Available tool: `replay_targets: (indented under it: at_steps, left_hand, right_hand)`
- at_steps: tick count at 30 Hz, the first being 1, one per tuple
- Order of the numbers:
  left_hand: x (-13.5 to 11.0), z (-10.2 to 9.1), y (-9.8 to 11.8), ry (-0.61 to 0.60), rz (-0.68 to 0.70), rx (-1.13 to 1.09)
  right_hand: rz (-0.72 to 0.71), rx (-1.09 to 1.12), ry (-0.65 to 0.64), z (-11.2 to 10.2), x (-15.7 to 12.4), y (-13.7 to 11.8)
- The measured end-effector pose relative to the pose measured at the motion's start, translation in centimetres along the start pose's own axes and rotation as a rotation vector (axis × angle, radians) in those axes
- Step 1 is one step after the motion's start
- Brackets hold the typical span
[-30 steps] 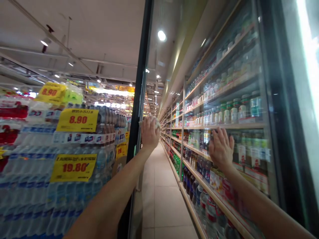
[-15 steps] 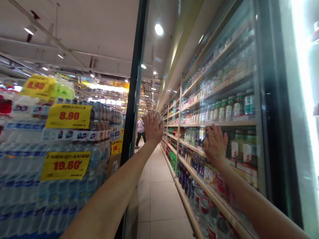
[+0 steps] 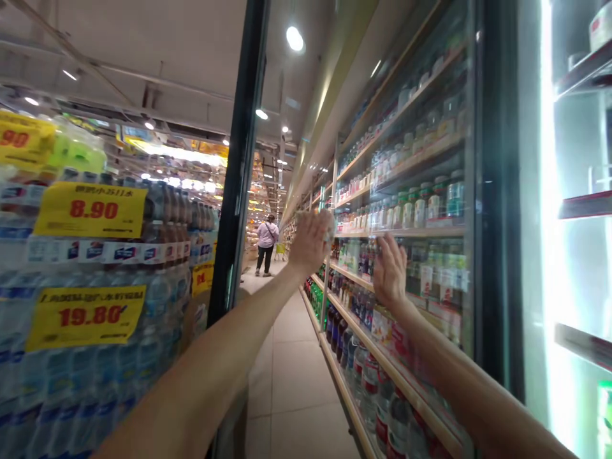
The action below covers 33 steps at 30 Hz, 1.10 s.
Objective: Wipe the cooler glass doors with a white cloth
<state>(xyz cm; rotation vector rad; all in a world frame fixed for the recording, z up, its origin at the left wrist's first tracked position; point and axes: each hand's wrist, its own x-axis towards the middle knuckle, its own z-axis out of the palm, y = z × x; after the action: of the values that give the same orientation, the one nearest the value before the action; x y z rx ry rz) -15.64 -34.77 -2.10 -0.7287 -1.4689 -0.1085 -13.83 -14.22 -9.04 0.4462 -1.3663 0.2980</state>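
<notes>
My left hand (image 3: 310,243) is raised against a glass cooler door (image 3: 421,127), pressing a small white cloth (image 3: 327,225) to the pane with its fingertips. My right hand (image 3: 390,271) rests flat on the same glass a little lower, fingers spread and holding nothing. Behind the pane stand wooden shelves of bottled drinks (image 3: 401,213). Both bare forearms reach in from the bottom of the view.
A black door frame (image 3: 238,159) stands left of my hands. Further left is a stack of shrink-wrapped water bottles (image 3: 95,363) with yellow price signs (image 3: 90,209). A tiled aisle (image 3: 296,376) runs ahead, with a shopper (image 3: 266,243) and a yellow basket (image 3: 280,251).
The view has swung left and my left hand has slid right across the glass with the cloth. A shopper has come fully into view down the aisle.
</notes>
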Motion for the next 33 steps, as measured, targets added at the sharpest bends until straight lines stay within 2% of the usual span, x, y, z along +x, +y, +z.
replay_targets:
  at_steps: [2, 5, 7, 10, 12, 14, 16, 17, 19, 22, 24, 25, 26, 28, 30, 31, 32, 33]
  left_hand:
    - [-0.3, 1.3, 2.0, -0.025, 0.109, -0.096]
    - [-0.9, 1.9, 3.3, 0.023, 0.111, -0.18]
    - [-1.8, 1.0, 2.2, 0.017, 0.115, -0.163]
    - [-3.8, -1.2, -1.1, -0.007, 0.06, -0.038]
    - [-5.0, -2.3, -3.0, 0.038, -0.056, 0.074]
    - [-5.6, -2.7, -3.9, 0.057, -0.124, 0.158]
    - [-5.8, -2.8, -3.9, 0.038, -0.135, 0.201]
    - [-5.8, -2.7, -3.7, 0.026, -0.138, 0.211]
    - [-5.6, -2.5, -3.2, 0.016, -0.151, 0.214]
    - [-5.5, -2.3, -2.8, 0.021, -0.178, 0.191]
    - [-5.5, -2.4, -2.8, 0.024, -0.193, 0.169]
    - [-5.5, -2.5, -2.8, 0.023, -0.2, 0.159]
    - [-5.5, -2.5, -2.8, 0.02, -0.205, 0.15]
    - [-5.5, -2.6, -2.8, 0.007, -0.21, 0.14]
    - [-5.5, -2.7, -2.9, 0.0, -0.205, 0.145]
    - [-5.5, -2.7, -3.0, -0.001, -0.202, 0.153]
    - [-5.5, -2.7, -3.0, -0.001, -0.197, 0.164]
    - [-5.6, -2.7, -3.0, -0.001, -0.193, 0.177]
  right_hand:
    - [-0.07, 0.183, -0.029, 0.5, 0.9, -1.7]
    - [-0.126, 0.26, -0.12, 1.5, 1.9, -4.2]
    - [-0.098, 0.145, -0.181, 2.4, 2.4, -5.6]
    - [-0.018, -0.103, -0.228, 3.9, 3.4, -7.6]
    - [-0.048, -0.2, -0.247, 4.9, 4.4, -8.5]
    - [-0.142, -0.238, -0.289, 5.3, 5.7, -8.3]
    - [-0.164, -0.268, -0.316, 4.4, 6.6, -6.1]
    - [-0.119, -0.285, -0.306, 3.5, 6.9, -4.3]
    - [0.078, -0.317, -0.223, 0.6, 6.9, 0.6]
    - [0.469, -0.305, 0.069, -4.0, 6.2, 7.7]
    - [0.554, -0.311, 0.143, -5.2, 5.6, 9.3]
    - [0.55, -0.312, 0.144, -4.9, 5.2, 8.8]
    - [0.504, -0.308, 0.113, -4.1, 4.9, 7.5]
    - [0.329, -0.277, 0.011, -1.2, 4.5, 3.3]
    - [-0.072, -0.226, -0.202, 1.6, 4.4, -1.2]
    - [-0.209, -0.214, -0.268, 2.5, 4.4, -2.8]
    - [-0.3, -0.211, -0.315, 2.9, 4.5, -3.7]
    - [-0.318, -0.22, -0.329, 2.8, 4.5, -3.7]
